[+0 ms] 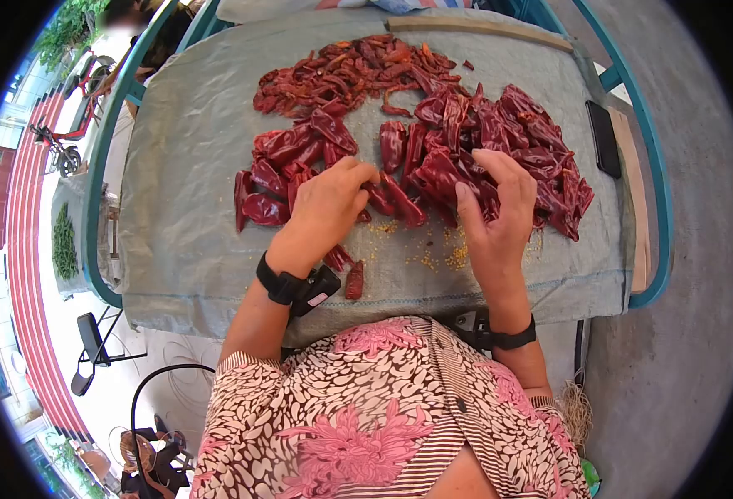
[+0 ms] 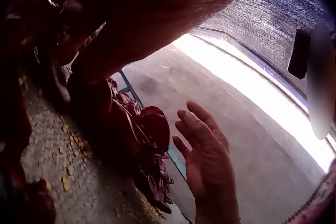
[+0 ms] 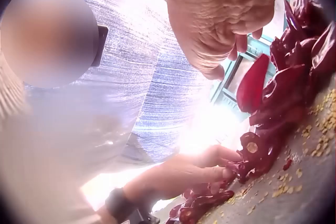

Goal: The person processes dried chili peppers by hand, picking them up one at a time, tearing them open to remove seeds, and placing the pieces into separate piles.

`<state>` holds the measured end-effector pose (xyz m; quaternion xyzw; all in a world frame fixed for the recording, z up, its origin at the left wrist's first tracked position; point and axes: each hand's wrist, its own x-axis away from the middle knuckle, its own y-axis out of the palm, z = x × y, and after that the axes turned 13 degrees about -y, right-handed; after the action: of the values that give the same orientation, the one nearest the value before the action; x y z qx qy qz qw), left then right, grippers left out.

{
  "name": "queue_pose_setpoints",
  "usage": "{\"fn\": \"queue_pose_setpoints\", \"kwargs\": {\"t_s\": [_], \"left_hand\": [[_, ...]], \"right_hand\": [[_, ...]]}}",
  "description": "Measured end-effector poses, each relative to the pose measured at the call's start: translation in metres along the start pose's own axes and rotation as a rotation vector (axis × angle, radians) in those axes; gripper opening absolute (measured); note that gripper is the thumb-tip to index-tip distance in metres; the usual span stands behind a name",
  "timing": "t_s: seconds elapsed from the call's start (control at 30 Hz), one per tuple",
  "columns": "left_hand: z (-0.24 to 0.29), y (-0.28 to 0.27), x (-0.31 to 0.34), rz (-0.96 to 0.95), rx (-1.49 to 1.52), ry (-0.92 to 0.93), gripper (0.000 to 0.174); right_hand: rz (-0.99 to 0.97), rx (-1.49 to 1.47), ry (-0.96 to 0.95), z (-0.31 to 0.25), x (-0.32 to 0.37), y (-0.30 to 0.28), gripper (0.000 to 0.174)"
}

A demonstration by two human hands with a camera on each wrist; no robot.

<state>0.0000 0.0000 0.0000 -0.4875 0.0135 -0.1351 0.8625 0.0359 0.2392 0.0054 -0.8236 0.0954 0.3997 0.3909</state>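
My left hand (image 1: 329, 204) is over the middle of the table, pinching a dark red dried chili pepper (image 1: 404, 204) between thumb and curled fingers. In the right wrist view the same left hand (image 3: 178, 174) has its fingertips at a pepper with a round, pale cut end (image 3: 252, 147). My right hand (image 1: 503, 208) hovers at the near side of the big heap of whole peppers (image 1: 541, 158), thumb spread from loosely bent fingers, nothing between them. The left wrist view also shows that right hand (image 2: 207, 163) with a gap between thumb and fingers.
A smaller pile of peppers (image 1: 279, 170) lies left of the left hand, and a pile of flatter, brighter pieces (image 1: 350, 75) at the back. Yellow seeds (image 1: 445, 254) are scattered near the front. A phone (image 1: 603, 139) lies at the right edge, inside a teal metal frame (image 1: 657, 208).
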Motion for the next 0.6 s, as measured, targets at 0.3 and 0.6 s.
{"fn": "queue_pose_setpoints", "kwargs": {"t_s": [0.3,0.6], "left_hand": [[0.029,-0.033,0.016,-0.176,0.561,-0.059,0.031],[-0.017,-0.011,0.023,0.086,-0.185,0.070,0.035]], "right_hand": [[-0.206,-0.135,-0.226,-0.024,-0.007,0.011,0.057],[-0.123,-0.026,-0.043,-0.013,-0.002,0.007,0.052]]}}
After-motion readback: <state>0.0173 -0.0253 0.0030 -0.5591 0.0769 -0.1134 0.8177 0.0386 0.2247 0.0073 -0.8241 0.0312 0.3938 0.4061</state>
